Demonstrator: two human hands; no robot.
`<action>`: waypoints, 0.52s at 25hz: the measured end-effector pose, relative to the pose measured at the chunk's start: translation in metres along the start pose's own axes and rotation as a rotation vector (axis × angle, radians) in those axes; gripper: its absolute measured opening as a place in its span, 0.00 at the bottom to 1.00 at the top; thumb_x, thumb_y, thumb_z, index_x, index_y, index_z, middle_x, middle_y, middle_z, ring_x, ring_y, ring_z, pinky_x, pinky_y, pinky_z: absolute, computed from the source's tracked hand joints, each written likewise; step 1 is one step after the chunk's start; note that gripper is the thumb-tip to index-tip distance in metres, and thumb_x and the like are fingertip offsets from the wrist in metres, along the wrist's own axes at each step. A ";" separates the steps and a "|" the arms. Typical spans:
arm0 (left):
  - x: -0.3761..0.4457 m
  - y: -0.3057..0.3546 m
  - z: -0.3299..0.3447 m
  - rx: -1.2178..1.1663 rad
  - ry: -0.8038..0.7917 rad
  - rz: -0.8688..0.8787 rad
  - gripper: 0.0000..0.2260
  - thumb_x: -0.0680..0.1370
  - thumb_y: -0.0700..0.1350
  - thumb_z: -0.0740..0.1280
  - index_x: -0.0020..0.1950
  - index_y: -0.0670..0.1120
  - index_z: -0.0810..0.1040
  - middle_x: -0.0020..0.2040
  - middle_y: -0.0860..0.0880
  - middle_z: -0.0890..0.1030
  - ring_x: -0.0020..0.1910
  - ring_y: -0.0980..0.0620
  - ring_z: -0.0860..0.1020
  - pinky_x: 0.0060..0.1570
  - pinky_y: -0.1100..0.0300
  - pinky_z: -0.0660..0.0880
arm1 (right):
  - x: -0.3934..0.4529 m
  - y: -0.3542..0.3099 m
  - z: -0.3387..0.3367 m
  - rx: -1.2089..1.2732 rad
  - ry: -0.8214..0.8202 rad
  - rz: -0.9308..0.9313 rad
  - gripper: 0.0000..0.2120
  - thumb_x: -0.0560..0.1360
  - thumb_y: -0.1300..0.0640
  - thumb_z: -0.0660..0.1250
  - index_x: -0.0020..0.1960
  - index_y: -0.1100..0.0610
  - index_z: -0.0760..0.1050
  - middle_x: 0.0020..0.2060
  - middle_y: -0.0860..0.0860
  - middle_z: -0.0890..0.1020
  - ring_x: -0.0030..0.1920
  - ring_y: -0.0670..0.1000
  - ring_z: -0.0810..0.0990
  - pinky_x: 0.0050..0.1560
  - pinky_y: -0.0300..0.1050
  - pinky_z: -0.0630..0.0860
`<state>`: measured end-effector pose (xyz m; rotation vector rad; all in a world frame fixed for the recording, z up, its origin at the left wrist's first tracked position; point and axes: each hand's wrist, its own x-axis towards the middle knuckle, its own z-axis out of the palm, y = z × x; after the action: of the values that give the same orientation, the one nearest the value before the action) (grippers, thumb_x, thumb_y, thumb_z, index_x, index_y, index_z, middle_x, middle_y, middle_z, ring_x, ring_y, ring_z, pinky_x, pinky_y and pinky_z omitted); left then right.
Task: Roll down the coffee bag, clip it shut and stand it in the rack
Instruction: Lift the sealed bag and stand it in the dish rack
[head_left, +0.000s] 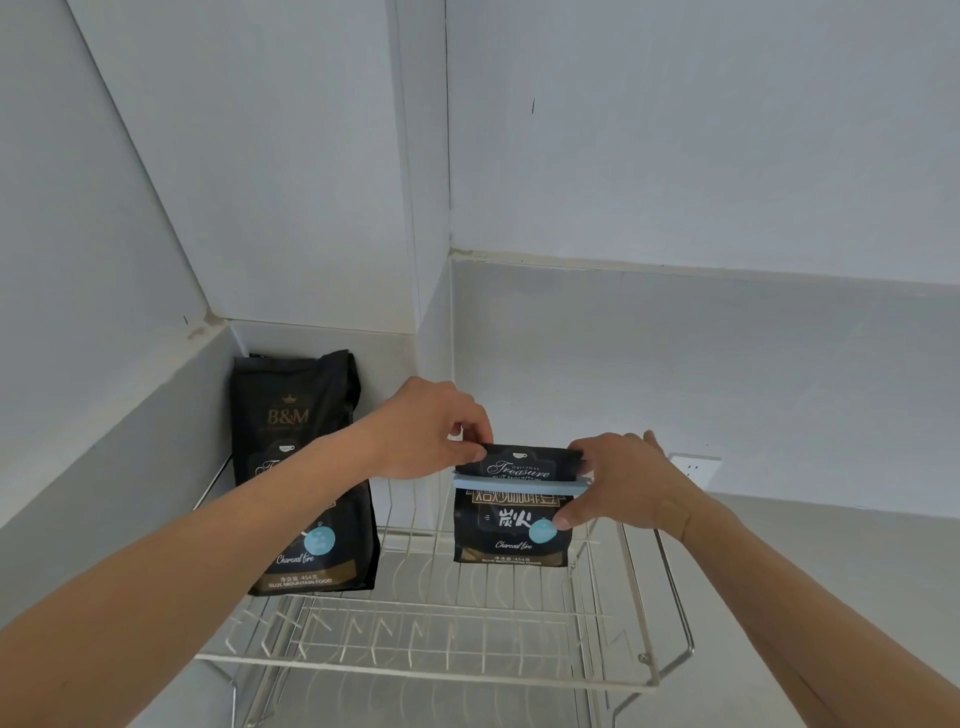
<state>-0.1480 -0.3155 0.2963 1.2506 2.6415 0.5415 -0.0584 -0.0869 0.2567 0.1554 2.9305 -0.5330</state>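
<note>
A black coffee bag (511, 535) with its top rolled down stands upright in the white wire rack (670, 644). A light blue clip (519, 482) runs across the bag just under the roll. My left hand (431, 431) pinches the rolled top at its left corner. My right hand (618, 480) grips the bag's right side, fingers behind the roll and the thumb pressed on the front near a round blue sticker.
A second, taller black coffee bag (296, 462) stands unrolled in the rack's back left corner, against the wall. White walls enclose the left and back. A wall socket (696, 467) sits behind my right hand. The rack's front rows hold nothing.
</note>
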 end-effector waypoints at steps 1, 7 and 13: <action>0.001 0.000 0.002 -0.015 0.016 0.010 0.04 0.76 0.49 0.70 0.50 0.54 0.82 0.44 0.56 0.82 0.46 0.57 0.74 0.52 0.55 0.72 | 0.001 0.001 -0.001 0.006 0.005 0.000 0.26 0.58 0.38 0.76 0.53 0.46 0.76 0.50 0.45 0.84 0.52 0.50 0.76 0.71 0.66 0.50; 0.003 -0.003 0.009 -0.032 0.040 0.043 0.04 0.75 0.48 0.71 0.50 0.53 0.82 0.44 0.56 0.81 0.45 0.57 0.75 0.50 0.56 0.73 | -0.005 0.005 0.003 0.043 0.031 -0.002 0.26 0.62 0.40 0.76 0.56 0.47 0.74 0.48 0.42 0.79 0.57 0.48 0.71 0.71 0.61 0.55; 0.001 -0.008 0.013 -0.094 0.030 0.006 0.07 0.76 0.48 0.70 0.54 0.53 0.80 0.48 0.55 0.81 0.48 0.56 0.76 0.52 0.51 0.76 | -0.014 0.002 0.004 0.258 0.046 -0.024 0.26 0.64 0.47 0.77 0.58 0.48 0.72 0.49 0.42 0.79 0.55 0.48 0.74 0.58 0.52 0.73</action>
<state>-0.1504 -0.3160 0.2808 1.2320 2.6039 0.6826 -0.0441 -0.0877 0.2552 0.1658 2.8991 -0.9229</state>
